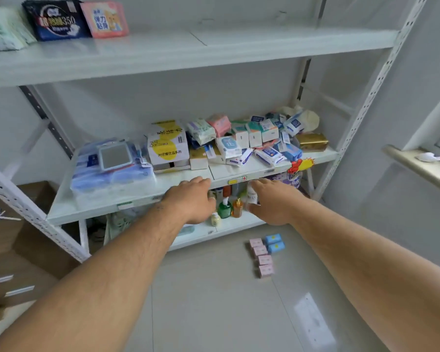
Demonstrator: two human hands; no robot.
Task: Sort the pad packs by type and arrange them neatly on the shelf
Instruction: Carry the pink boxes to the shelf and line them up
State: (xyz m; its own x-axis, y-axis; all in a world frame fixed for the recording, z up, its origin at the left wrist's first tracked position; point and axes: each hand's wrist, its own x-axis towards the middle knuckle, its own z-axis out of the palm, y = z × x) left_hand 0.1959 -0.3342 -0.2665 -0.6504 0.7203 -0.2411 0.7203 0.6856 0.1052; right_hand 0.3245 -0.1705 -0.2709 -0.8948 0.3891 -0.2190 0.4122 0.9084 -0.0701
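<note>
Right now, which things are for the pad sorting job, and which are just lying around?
For the job:
- jumbled heap of small pad packs on the middle shelf
- dark blue pack and pink pack up top
- pink and blue packs on the floor

Just lying about:
- white and yellow cardboard box
- small grey mirror
- green soap bottle
- shiny gold packet

Three pad packs sit on the top shelf (214, 44): one green pack (3, 29), one dark blue pack (56, 20) and one pink pack (104, 19). On the floor (214, 301) lie four pink packs (262, 257) in a row and two blue packs (274, 243) beside them. The far pile (252, 138) on the middle shelf (137, 199) has too many packs to count. Two hands show.
</note>
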